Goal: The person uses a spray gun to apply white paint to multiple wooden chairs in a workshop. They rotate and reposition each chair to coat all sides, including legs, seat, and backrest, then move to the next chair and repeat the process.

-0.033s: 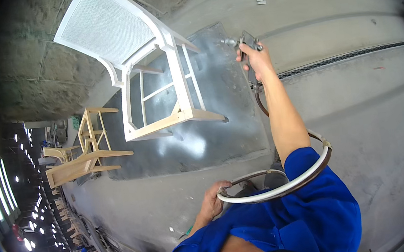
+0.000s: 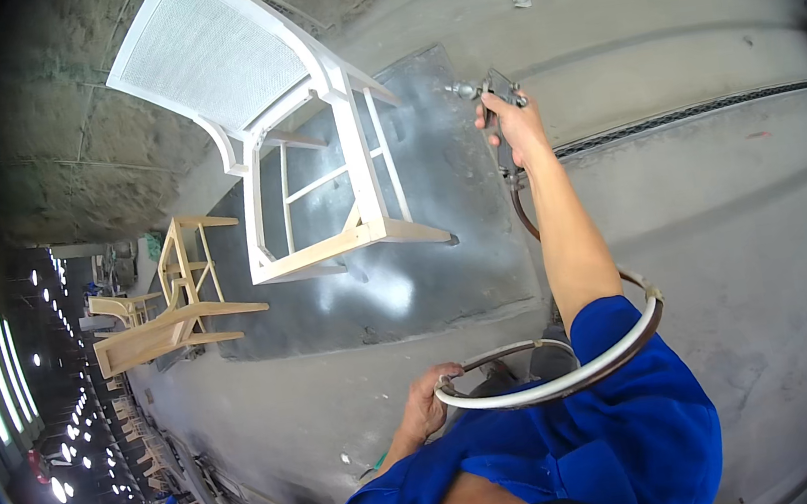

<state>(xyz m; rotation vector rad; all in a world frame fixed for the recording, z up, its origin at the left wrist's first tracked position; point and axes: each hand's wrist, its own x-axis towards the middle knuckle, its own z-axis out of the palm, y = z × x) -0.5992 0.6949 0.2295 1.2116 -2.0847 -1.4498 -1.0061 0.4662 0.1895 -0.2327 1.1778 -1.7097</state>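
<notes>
Right grip (image 2: 506,118) round metal spray gun (image 2: 490,92)

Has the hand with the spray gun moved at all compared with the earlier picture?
No. The right hand holds the spray gun at the same spot beside the white chair, just right of its frame, as before.

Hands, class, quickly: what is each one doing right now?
Left hand: closed around the looped hose.
Right hand: closed on the spray gun, aimed toward the white chair.
</notes>
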